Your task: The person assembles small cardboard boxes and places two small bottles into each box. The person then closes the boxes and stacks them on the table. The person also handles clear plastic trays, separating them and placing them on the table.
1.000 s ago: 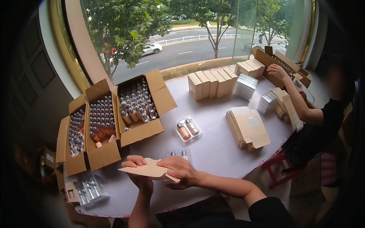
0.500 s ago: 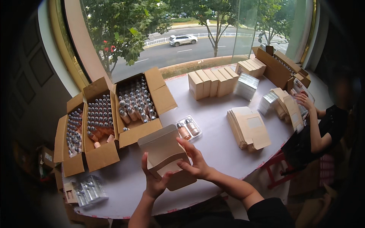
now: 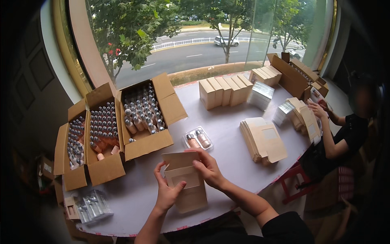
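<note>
Carton (image 3: 190,200) plain tan; bottles (image 3: 193,142) peach-pink; tabletop (image 3: 231,183) lilac-white; stool (image 3: 291,172) red.

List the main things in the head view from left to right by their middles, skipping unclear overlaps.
Left carton of bottles, middle carton of bottles, right carton of bottles, held box, nearer row of upright boxes, stack of flat boxes, red stool, other person.

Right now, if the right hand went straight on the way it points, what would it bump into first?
First the beige carton that the right hand holds. Past that, the nearest open cardboard box of bottles seems to lie in line, though depth is hard to judge from one view.
</note>
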`<state>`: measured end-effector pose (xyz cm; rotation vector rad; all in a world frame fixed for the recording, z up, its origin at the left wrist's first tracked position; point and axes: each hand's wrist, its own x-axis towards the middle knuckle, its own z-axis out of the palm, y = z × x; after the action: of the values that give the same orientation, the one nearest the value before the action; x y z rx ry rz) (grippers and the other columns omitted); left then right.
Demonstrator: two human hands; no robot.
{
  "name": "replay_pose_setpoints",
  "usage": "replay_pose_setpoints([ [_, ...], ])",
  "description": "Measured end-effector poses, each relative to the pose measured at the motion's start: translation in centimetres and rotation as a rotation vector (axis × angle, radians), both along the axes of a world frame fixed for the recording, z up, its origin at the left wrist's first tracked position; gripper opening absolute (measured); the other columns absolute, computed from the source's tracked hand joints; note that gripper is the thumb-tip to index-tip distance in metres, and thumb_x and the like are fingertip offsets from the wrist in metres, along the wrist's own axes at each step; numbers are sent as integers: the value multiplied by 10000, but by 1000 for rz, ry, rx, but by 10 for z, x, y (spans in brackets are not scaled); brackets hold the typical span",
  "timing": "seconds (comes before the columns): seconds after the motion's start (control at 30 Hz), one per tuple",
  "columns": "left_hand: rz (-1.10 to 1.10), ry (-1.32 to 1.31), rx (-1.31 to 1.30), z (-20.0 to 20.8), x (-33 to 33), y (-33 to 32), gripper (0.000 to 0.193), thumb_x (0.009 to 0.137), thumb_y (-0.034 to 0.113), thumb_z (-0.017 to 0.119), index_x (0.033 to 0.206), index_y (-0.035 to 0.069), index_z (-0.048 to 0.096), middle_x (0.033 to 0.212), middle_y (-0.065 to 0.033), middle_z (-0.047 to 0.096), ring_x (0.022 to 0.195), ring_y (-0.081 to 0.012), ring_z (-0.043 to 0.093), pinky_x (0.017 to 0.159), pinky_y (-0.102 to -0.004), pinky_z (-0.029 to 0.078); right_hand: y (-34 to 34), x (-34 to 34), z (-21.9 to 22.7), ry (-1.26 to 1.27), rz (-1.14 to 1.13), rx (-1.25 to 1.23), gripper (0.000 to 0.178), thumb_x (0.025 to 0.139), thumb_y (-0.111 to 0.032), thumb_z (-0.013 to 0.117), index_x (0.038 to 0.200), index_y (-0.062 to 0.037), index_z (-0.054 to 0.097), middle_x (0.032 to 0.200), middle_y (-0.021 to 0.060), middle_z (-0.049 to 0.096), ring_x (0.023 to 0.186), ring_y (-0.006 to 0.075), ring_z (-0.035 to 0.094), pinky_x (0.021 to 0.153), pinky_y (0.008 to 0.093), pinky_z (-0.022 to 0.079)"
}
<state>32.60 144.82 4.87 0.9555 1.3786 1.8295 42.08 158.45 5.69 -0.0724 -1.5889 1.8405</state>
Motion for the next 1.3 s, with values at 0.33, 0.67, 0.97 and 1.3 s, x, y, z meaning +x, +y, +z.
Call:
replay_pose_setpoints([
  [0.33, -77, 86, -68, -6, -6, 2, 1002, 742, 108, 711, 1408, 185, -35, 1267, -182, 392, 1156, -283, 447, 956, -403, 396, 10, 2, 5, -252, 62, 82, 222, 798, -174, 649, 919, -44, 515, 1021, 86, 570, 975, 162, 541, 846, 306, 440],
  [0.67, -129, 25, -59, -8, -8, 0, 987, 720, 189, 751, 1397, 191, 32, 1220, -144, 417, 1114, -259, 461, 916, -396, 421, 23, 3, 2, -177, 274, -31, 121, 815, -111, 597, 885, -18, 566, 1041, 102, 574, 965, 158, 546, 860, 304, 424],
  [0.97, -109, -53, 28, -18, -17, 2, 600, 754, 87, 702, 1174, 150, 278, 1102, -88, 457, 1003, -192, 495, 843, -329, 457, 18, 1, 3, -163, 121, 295, 140, 863, -111, 532, 891, -5, 620, 1076, 123, 561, 1021, 211, 536, 871, 318, 427],
  [1.3, -109, 21, -59, -14, -18, -2, 527, 803, 50, 638, 1187, 126, 284, 1130, -119, 483, 1008, -198, 514, 843, -313, 452, 20, -4, -6, -351, 105, 185, 206, 889, -205, 539, 849, -3, 550, 923, 91, 607, 883, 136, 550, 773, 286, 445],
])
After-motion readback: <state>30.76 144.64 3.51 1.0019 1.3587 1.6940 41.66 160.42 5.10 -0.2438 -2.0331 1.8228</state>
